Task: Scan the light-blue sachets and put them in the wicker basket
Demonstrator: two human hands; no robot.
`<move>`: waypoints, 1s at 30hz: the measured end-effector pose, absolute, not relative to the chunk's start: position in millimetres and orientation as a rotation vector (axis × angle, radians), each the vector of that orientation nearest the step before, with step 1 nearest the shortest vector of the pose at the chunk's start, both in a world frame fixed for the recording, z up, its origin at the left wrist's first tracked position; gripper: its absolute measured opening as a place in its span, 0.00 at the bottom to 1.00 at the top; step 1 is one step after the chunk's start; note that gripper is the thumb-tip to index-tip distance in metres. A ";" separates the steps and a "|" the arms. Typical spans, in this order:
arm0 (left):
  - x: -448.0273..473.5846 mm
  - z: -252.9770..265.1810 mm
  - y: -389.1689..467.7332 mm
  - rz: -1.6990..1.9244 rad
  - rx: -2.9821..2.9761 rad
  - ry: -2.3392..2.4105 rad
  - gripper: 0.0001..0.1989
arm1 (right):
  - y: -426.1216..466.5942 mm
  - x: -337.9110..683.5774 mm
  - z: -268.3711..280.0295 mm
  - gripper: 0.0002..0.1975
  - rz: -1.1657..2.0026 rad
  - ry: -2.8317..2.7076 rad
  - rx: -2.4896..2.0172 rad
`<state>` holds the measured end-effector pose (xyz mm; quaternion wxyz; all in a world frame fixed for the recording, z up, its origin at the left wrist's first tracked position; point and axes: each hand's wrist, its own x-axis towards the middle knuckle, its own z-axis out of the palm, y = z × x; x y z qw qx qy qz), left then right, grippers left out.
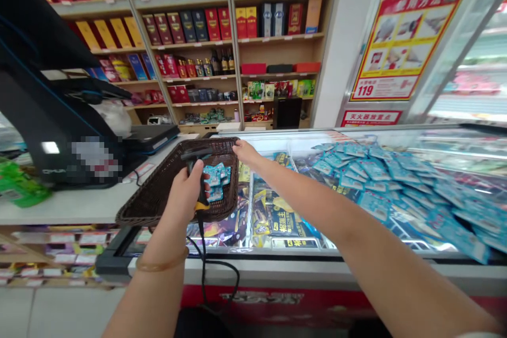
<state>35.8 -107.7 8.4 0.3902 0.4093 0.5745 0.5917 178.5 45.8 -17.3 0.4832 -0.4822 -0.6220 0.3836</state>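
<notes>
My left hand (pixel 186 186) is wrapped round the handle of a black barcode scanner (pixel 197 154), which has a yellow patch low on its grip and a black cable hanging down. It is held over a dark brown woven basket (pixel 146 199). Several small blue packets (pixel 216 175) lie in the basket's right part, partly behind my left hand. My right hand (pixel 244 151) has its fingers closed on the basket's far right rim. The basket sits partly on the white counter and partly over the glass-topped freezer.
A big heap of blue packets (pixel 372 169) lies on the freezer (pixel 277 264) to the right. On the counter (pixel 91 208) stand a black checkout machine (pixel 67 111) and a green bottle (pixel 21 182). Shelves (pixel 190 45) of boxed goods rise behind; a red poster (pixel 415 29) hangs at right.
</notes>
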 end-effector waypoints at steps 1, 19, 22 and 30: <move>41.5 7.8 -107.7 1.502 1.044 1.439 0.19 | 44.4 191.6 -18.6 0.11 0.910 -1.490 -1.223; 227.6 -46.2 -54.1 1.210 1.301 0.915 0.24 | 19.3 576.2 -32.5 0.31 -0.193 -1.427 -2.317; 224.5 -61.1 -53.1 1.157 1.357 0.937 0.24 | 29.2 601.2 -34.0 0.44 -0.121 -1.358 -2.556; 212.8 -67.6 -56.5 1.198 1.450 1.019 0.22 | 51.4 640.4 -43.2 0.46 -0.018 -1.534 -2.531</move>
